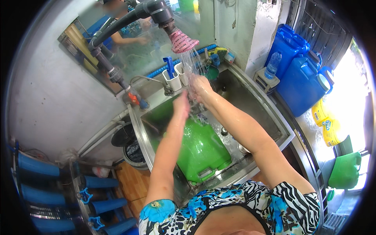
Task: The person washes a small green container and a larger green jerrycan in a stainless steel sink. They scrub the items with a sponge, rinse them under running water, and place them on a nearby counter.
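Water pours from a dark pipe spout wrapped in pink printed material (182, 42) into a steel sink (254, 103). My right hand (201, 87) is in the stream, wet, its fingers hidden by the spray. Close beside it on the left is my left hand (181, 103), smeared by motion. I cannot make out anything held in either hand. Below them a green jerrycan (203, 147) lies flat in the sink, its handle toward me, its surface wet. Something small and dark near its far end is blurred by splashing water.
White holders (172, 81), one with a blue-handled tool (169, 66), stand behind the sink. A red-handled valve (133, 98) is on the pipe at the left. Blue jerrycans (299, 84) and a clear bottle (273, 64) stand at the right. A dark bucket (135, 152) is left of the sink.
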{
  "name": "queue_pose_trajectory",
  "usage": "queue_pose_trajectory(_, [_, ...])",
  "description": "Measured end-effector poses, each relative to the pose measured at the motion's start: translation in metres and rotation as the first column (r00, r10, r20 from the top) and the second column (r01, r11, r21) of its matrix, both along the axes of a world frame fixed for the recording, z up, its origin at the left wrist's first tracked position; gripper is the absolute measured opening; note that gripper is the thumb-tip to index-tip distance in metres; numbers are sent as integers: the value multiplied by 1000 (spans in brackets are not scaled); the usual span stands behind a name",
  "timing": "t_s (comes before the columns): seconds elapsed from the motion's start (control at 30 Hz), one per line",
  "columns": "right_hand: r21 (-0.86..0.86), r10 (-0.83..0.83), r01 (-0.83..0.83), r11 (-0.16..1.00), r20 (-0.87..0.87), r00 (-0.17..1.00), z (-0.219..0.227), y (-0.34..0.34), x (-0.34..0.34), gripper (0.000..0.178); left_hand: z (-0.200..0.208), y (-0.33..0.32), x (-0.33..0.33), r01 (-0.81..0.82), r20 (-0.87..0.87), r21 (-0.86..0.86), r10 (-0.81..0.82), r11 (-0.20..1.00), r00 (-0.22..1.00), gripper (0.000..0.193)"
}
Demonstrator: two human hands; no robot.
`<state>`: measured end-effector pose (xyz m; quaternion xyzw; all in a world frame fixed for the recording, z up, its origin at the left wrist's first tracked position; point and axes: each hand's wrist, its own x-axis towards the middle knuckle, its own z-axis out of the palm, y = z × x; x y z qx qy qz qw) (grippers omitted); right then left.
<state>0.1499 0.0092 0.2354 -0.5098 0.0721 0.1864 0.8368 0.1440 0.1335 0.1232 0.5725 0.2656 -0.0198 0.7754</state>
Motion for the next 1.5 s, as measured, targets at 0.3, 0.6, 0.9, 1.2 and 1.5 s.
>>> queue_pose_trajectory(0.3, [310,252,-204,929,-124,960,7,-9,-22,92,-10,229,49,-464,-99,-652,539,600,837,90])
queue_pose_trajectory(0.6, [-293,203,-223,930,-97,974,-68,-29,-49,91,-31,275,77,-499,29,-303,531,812,847,48])
queue_pose_trajectory(0.9, [-913,805,-400,-82,-297,514,-200,-83,-139,61,-53,283,79,-376,121,860,578,344,807,100])
queue_pose_trajectory(1.2, [-943,368,144,301,254,895,-148,-295,-211,55,-97,-22,0,-102,105,884,20,456,994,88])
queue_pose_trajectory(1.5, [-980,-148,111,165,87,985,-160,-472,-328,59,-113,-307,-53,80,115,960,-637,269,762,73])
